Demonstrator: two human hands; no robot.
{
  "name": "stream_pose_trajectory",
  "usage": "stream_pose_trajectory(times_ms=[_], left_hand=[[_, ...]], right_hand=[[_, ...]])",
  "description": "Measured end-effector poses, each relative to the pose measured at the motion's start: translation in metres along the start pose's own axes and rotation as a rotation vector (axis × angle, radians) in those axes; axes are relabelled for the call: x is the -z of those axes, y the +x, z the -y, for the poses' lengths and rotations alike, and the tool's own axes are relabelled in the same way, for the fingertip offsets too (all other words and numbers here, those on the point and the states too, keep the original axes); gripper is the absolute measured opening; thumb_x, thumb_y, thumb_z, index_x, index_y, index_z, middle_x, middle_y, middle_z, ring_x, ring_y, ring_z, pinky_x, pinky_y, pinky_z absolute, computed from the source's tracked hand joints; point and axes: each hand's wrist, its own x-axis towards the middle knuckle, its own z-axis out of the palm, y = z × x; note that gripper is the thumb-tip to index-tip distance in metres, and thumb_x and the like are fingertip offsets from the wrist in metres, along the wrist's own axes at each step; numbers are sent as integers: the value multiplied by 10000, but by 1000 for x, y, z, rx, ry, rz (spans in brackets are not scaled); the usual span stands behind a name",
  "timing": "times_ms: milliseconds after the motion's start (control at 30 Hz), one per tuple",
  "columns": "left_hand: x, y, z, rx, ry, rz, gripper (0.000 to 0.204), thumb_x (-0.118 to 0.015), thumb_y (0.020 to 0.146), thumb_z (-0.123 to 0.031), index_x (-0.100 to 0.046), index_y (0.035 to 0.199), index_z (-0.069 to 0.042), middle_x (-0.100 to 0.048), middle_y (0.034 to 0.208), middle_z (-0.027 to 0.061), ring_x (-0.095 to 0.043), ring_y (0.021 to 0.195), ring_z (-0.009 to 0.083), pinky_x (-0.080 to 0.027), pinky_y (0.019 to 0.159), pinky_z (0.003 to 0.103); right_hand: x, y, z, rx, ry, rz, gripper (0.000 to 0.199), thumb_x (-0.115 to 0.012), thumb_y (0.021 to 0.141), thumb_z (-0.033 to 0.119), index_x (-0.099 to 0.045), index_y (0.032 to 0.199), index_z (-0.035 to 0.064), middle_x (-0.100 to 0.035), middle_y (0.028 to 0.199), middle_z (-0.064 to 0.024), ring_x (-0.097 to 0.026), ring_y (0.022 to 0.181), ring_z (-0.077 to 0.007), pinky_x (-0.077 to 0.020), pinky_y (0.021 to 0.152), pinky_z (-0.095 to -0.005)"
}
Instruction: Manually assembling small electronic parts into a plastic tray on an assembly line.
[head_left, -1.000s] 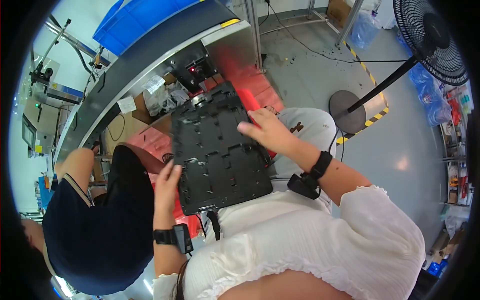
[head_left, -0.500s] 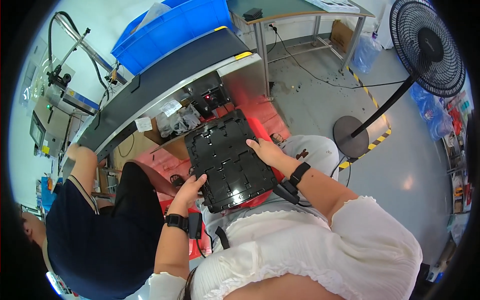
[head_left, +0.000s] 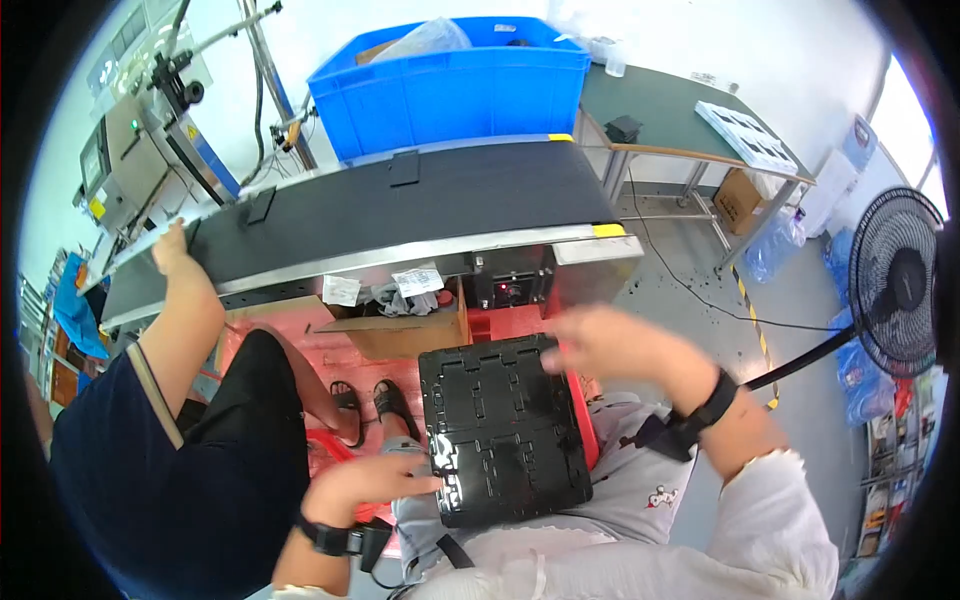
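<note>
**Black tray [head_left: 508,435] over the lap [head_left: 632,450]**

From here I see it lying at the lap's waist edge. The left hand [head_left: 368,481] has its grip spread at the tray's left edge; the right hand [head_left: 622,346] is blurred near its far-right corner, grip unclear. What remains, I can't tell.

The right hand [head_left: 625,348] is showing as a blur at the black tray's [head_left: 505,430] far right corner, leaving any touch unclear. The tray is hiding most of a red thing [head_left: 582,420] beneath. The blue bin's [head_left: 450,105] wall is concealing a bag's [head_left: 430,38] lower part. The view's edges are cutting off the fan [head_left: 900,280] and a co-worker [head_left: 160,490]. Dark pieces [head_left: 624,126] near the tabletop's [head_left: 660,105] left edge are looking too small to identify.
</note>
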Motion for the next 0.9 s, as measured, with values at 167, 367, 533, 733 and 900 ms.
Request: stream_pose_trajectory(times_ms=[167,367,533,733,900], left_hand=[[162,-9,-49,-449,-476,-693,363,-537,930,-320,-629,1046,12,-657,948,62,-611,801,140,-491,742,284],[348,35,49,-40,-384,-1158,496,-552,903,-390,-513,1308,-106,-506,1333,98,-441,1256,226,-383,971,410],[357,70,42,97,428,-881,624,-530,894,-403,-357,1428,-130,-304,1493,138,-267,1385,300,-232,1115,378],[357,99,26,-2,592,-772,674,-550,877,-471,-388,1401,-79,-286,1495,149,-284,1373,299,-219,1124,344],[358,114,-18,91,636,-708,772,-617,846,-460,-311,1422,-47,-410,1410,172,-377,1317,299,-284,1089,368]], right_hand=[[110,129,23,256,-51,-503,392,-674,812,308,-621,1086,32,-604,1067,-127,-577,1016,-247,-454,894,-365],[143,262,-24,-35,-360,-258,779,-728,705,214,-395,1392,60,-368,1431,-206,-386,1304,-330,-323,1076,-372],[154,243,-52,-55,-181,-180,715,-754,684,207,-480,1305,-19,-497,1315,-235,-460,1252,-315,-366,1038,-364],[148,193,-77,99,-422,-632,345,-699,692,179,-640,974,-10,-642,918,-223,-599,810,-400,-491,721,-412],[114,102,-3,32,685,-703,276,-673,727,142,-637,938,-31,-651,866,-186,-611,714,-373,-496,687,-418]])
